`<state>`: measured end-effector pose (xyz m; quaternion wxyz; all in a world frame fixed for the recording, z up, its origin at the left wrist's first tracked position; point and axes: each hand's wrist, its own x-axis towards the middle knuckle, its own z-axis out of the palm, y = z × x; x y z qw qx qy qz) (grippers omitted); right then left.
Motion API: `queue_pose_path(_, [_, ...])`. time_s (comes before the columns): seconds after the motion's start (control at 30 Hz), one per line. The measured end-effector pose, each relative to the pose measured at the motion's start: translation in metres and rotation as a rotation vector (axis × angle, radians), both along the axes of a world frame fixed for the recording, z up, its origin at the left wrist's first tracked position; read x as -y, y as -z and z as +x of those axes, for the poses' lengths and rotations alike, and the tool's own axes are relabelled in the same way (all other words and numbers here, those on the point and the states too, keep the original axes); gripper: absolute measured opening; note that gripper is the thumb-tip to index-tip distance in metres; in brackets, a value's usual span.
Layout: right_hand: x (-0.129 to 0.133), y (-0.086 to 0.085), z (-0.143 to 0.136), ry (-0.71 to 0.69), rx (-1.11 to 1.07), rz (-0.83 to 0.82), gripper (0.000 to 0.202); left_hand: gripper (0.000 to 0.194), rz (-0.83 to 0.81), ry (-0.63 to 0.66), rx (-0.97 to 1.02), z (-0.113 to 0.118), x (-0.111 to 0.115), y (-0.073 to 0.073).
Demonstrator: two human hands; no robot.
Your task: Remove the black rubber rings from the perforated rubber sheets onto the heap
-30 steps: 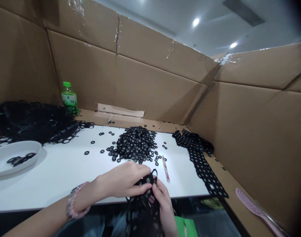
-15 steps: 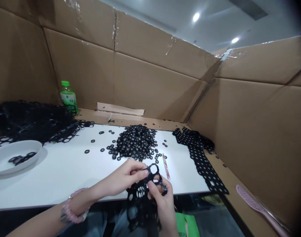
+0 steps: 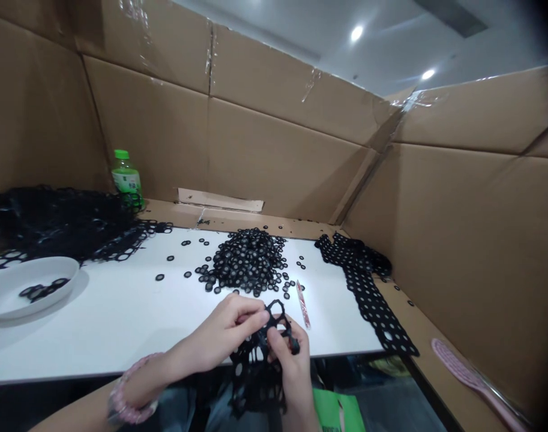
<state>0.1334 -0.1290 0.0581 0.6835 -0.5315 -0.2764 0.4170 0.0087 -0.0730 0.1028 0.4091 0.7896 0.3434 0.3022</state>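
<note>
Two hands, left hand (image 3: 231, 330) and right hand (image 3: 293, 360), pinching a perforated black sheet (image 3: 258, 381) between nearly closed thumbs and fingers, sheet hanging nearer than the ring pile (image 3: 246, 261), white bowl (image 3: 6, 287) sitting left of it

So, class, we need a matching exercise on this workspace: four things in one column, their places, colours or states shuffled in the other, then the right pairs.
1. black netting
2. bottle
3. pink brush
4. bowl

A. green cap, at the back left
B. white, with black pieces inside
C. held by the left hand and right hand
D. lying at the far right

Right pairs: 1-C, 2-A, 3-D, 4-B
</note>
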Motion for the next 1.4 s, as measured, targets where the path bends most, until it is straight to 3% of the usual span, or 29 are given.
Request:
queue_pose_path(0.07, [-0.001, 0.003, -0.001, 0.071, 0.050, -0.011, 0.043, 0.037, 0.150, -0.079, -0.054, 0.000, -0.001, 0.003])
queue_pose_path(0.17, [-0.002, 0.008, -0.003, 0.066, 0.022, -0.017, 0.046, 0.019, 0.430, -0.209, -0.006, -0.001, -0.003, 0.011])
queue_pose_path(0.27, [-0.004, 0.014, -0.004, 0.061, -0.043, -0.036, 0.044, 0.013, 0.595, -0.080, 0.082, -0.002, -0.005, 0.016])
queue_pose_path(0.4, [-0.003, 0.017, -0.001, 0.060, -0.058, -0.020, 0.040, 0.014, 0.431, 0.046, 0.151, 0.001, -0.001, 0.015])
queue_pose_path(0.53, [-0.004, 0.013, 0.003, 0.032, -0.125, -0.020, 0.041, 0.021, 0.222, -0.033, 0.145, 0.002, -0.012, 0.011])
queue_pose_path(0.67, [-0.005, 0.008, 0.011, -0.197, -0.290, 0.028, 0.030, 0.030, 0.238, -0.334, 0.126, -0.009, -0.069, 0.015])
queue_pose_path(0.73, [-0.004, 0.007, 0.015, -0.258, -0.301, 0.041, 0.030, 0.033, 0.407, -0.453, -0.041, -0.012, -0.107, 0.021])
queue_pose_path(0.83, [0.002, 0.006, 0.017, -0.260, -0.318, 0.005, 0.026, 0.026, 0.486, -0.412, -0.155, -0.007, -0.150, 0.032])
queue_pose_path(0.9, [0.005, 0.006, 0.016, -0.268, -0.364, -0.022, 0.025, 0.022, 0.508, -0.360, -0.225, 0.001, -0.165, 0.038])
queue_pose_path(1.13, [0.013, 0.001, 0.012, -0.220, -0.473, 0.020, 0.031, 0.022, 0.597, -0.324, -0.399, 0.014, -0.165, 0.048])
queue_pose_path(1.4, [0.017, 0.003, 0.006, -0.269, -0.455, -0.010, 0.045, 0.024, 0.575, -0.316, -0.396, 0.015, -0.177, 0.041])
